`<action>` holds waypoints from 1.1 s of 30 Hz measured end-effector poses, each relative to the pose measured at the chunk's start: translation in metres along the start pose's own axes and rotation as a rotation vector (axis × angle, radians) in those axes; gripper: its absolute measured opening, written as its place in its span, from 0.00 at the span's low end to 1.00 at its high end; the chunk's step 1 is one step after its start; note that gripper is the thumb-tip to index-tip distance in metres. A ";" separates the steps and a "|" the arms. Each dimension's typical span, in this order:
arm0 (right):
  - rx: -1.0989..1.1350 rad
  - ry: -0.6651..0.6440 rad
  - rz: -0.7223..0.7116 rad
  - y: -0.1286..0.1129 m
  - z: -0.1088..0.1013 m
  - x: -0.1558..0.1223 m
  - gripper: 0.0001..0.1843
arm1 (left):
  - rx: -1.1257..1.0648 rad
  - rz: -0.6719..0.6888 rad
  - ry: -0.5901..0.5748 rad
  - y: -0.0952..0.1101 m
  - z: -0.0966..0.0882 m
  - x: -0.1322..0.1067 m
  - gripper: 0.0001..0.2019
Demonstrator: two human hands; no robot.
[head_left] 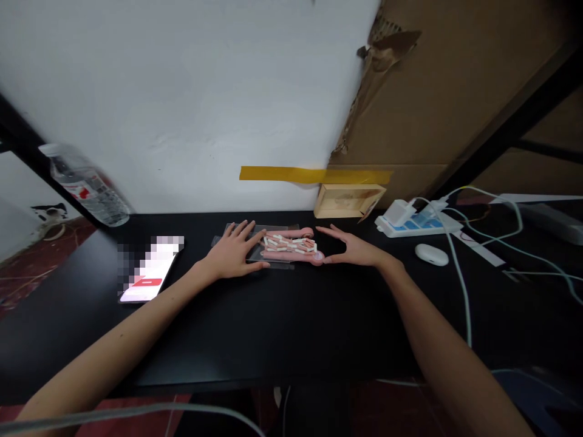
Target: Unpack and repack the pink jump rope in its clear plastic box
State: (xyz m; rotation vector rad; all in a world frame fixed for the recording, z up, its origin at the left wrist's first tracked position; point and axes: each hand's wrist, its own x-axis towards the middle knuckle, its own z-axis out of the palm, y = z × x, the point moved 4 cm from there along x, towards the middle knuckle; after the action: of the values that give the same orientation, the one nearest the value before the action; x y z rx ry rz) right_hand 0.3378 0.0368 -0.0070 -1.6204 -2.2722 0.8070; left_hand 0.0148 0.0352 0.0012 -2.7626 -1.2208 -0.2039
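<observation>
A pink-and-white beaded jump rope [290,244] lies bundled on the black table, its two pink handles along the far and near sides of the beads. A clear plastic sleeve [279,264] covers its left part, while the right ends of the handles stick out. My left hand [235,250] rests flat on the left part of the sleeve, fingers spread. Just right of the handle ends is my right hand [353,247], thumb and fingers apart, with a gap between them and nothing held. Whether its thumb touches the near handle I cannot tell.
A lit phone [152,270] lies left on the black table [255,328], near a water bottle [88,188]. A wooden frame [339,202] leans at the back. To the right are a power strip [414,226], a white earbud case [431,255] and loose cables [464,297].
</observation>
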 end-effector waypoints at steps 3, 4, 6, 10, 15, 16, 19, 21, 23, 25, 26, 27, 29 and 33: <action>-0.040 0.014 0.013 -0.001 0.008 0.003 0.58 | 0.010 0.013 0.005 0.000 0.000 0.000 0.42; -0.049 0.024 0.010 -0.002 0.011 0.004 0.58 | 0.009 0.015 0.010 0.000 0.000 0.000 0.42; -0.059 0.049 -0.029 -0.004 0.017 0.007 0.56 | 0.006 0.016 0.021 0.000 0.000 -0.001 0.42; -0.076 0.092 -0.201 -0.016 0.030 0.014 0.49 | -0.025 0.021 0.043 0.000 0.001 -0.002 0.41; -0.083 0.124 -0.213 -0.032 0.043 0.018 0.47 | -0.063 0.032 0.045 -0.001 0.002 -0.002 0.41; -0.084 0.132 -0.208 -0.034 0.044 0.018 0.47 | -0.051 0.035 0.036 0.000 0.002 -0.002 0.41; -0.082 0.154 -0.207 -0.040 0.047 0.019 0.46 | -0.015 0.046 0.018 0.001 0.002 -0.002 0.41; -0.082 0.163 -0.208 -0.041 0.049 0.021 0.46 | -0.016 0.046 0.021 0.004 0.001 -0.002 0.40; -0.084 0.168 -0.205 -0.042 0.051 0.023 0.46 | -0.029 0.042 0.032 0.007 0.002 -0.002 0.40; -0.084 0.174 -0.199 -0.043 0.054 0.025 0.46 | -0.040 0.039 0.041 0.010 0.003 -0.002 0.40; -0.083 0.179 -0.194 -0.044 0.055 0.026 0.46 | -0.043 0.038 0.043 0.010 0.003 -0.002 0.40; -0.080 0.182 -0.189 -0.045 0.056 0.026 0.45 | -0.046 0.037 0.042 0.011 0.003 -0.002 0.40; -0.073 0.188 -0.178 -0.048 0.057 0.026 0.45 | -0.048 0.037 0.038 0.011 0.004 -0.002 0.41; -0.078 0.146 -0.185 -0.046 0.053 0.024 0.45 | -0.054 0.040 0.031 0.010 0.003 -0.002 0.40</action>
State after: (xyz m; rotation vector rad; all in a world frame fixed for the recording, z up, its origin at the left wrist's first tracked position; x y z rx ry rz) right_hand 0.2670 0.0325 -0.0275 -1.4224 -2.3317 0.5446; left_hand 0.0209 0.0276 -0.0021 -2.8155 -1.1691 -0.2791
